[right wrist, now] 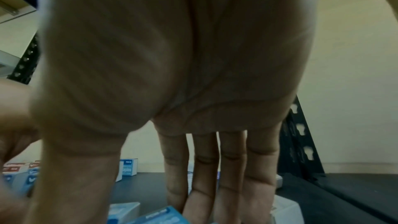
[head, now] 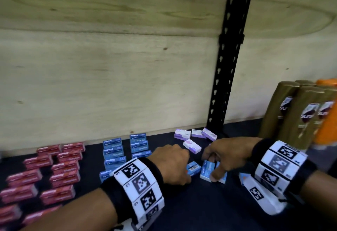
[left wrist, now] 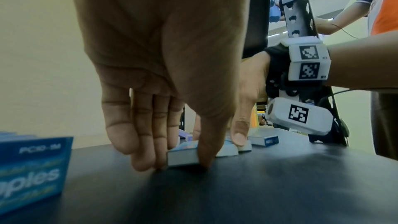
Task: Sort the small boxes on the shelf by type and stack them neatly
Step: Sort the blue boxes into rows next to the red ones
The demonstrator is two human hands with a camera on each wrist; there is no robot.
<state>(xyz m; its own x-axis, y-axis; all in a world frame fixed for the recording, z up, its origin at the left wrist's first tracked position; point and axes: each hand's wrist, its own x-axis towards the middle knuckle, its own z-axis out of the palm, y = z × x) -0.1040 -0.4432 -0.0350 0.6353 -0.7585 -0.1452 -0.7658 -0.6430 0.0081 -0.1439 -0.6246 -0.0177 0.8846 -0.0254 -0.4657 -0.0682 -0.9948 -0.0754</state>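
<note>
Red boxes (head: pixel 54 174) and blue staple stacks (head: pixel 114 155) sorted; left hand (head: pixel 171 165) and right hand (head: pixel 226 156) each pinch light-blue boxes (head: pixel 207 169); purple boxes (head: pixel 191 145) remain scattered.

The stacked blue boxes (head: pixel 113 155) on the dark shelf (head: pixel 200 203) are showing the word "Staples". In the left wrist view the nearest blue box (left wrist: pixel 32 168) is reading "PC10-1M" above the letters "aples". The gold bottles (head: pixel 299 119) at the shelf's right end are showing "suns", cut off. The red boxes' print is blurring past reading.
</note>
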